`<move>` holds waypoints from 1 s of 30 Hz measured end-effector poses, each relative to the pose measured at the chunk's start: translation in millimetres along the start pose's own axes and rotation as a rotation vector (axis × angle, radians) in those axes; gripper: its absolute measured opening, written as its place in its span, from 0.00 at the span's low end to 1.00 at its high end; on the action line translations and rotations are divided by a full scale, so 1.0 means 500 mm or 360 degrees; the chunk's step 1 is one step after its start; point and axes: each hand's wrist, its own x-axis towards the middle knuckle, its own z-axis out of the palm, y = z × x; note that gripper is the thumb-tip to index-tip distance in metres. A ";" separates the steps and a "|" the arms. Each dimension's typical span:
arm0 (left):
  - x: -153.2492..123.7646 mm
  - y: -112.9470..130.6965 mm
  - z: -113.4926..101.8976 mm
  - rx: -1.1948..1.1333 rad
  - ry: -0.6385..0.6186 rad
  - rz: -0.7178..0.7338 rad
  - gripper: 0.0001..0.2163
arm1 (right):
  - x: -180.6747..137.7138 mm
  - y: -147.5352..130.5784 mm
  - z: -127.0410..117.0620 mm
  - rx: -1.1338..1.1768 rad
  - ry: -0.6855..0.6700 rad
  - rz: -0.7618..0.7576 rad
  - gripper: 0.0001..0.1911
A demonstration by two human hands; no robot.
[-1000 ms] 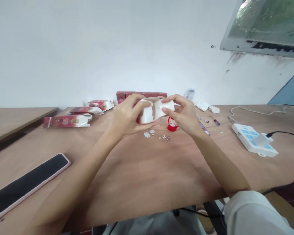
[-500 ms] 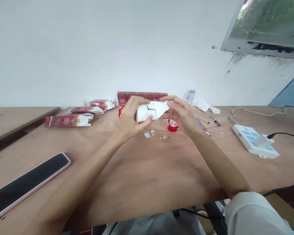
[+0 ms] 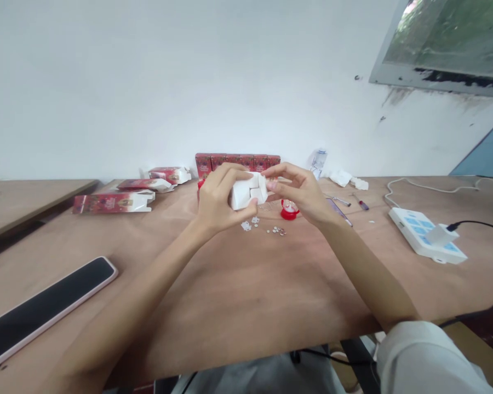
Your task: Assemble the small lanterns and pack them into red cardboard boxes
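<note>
A small white cardboard box (image 3: 241, 192) is held up above the table, with folded flaps on the end that faces right. Around its left part my left hand (image 3: 217, 198) is closed, fingers over the top and thumb along the lower edge. My right hand (image 3: 299, 191) is at the right end, thumb and forefinger on the flap (image 3: 263, 187) there. Below the box are a small red round object with a pale inside (image 3: 288, 211), white cut-out pieces (image 3: 246, 225) and several tiny discs (image 3: 276, 231). What the box contains is hidden.
Red printed boxes (image 3: 259, 162) stand in a row against the wall. Flattened red cartons (image 3: 107, 203) lie at left, near a phone (image 3: 45, 306). On the right are a power strip (image 3: 425, 235), a screwdriver (image 3: 363, 205) and crumpled white paper (image 3: 340, 178).
The pointed white flap at the box's right end has been folded in towards the box. My right hand has moved slightly left with it; my left hand keeps its hold.
</note>
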 end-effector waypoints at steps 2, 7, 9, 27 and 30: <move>-0.002 -0.001 0.002 0.0010 -0.0001 0.0049 0.14 | -0.001 -0.001 0.003 -0.0029 0.0015 -0.0002 0.15; -0.007 -0.001 0.006 0.0069 -0.0024 0.0156 0.15 | -0.007 -0.008 0.015 -0.0179 0.0096 -0.0021 0.12; -0.009 -0.001 0.007 0.0099 -0.0043 0.0162 0.15 | -0.008 -0.012 0.020 -0.0240 0.0145 -0.0013 0.11; -0.019 -0.014 0.018 -0.0104 -0.0037 0.0315 0.21 | 0.008 0.034 0.009 0.0044 -0.0288 0.0108 0.26; -0.019 -0.018 0.019 -0.0188 0.0032 0.0411 0.25 | 0.006 0.038 0.014 0.0190 -0.0345 0.0203 0.25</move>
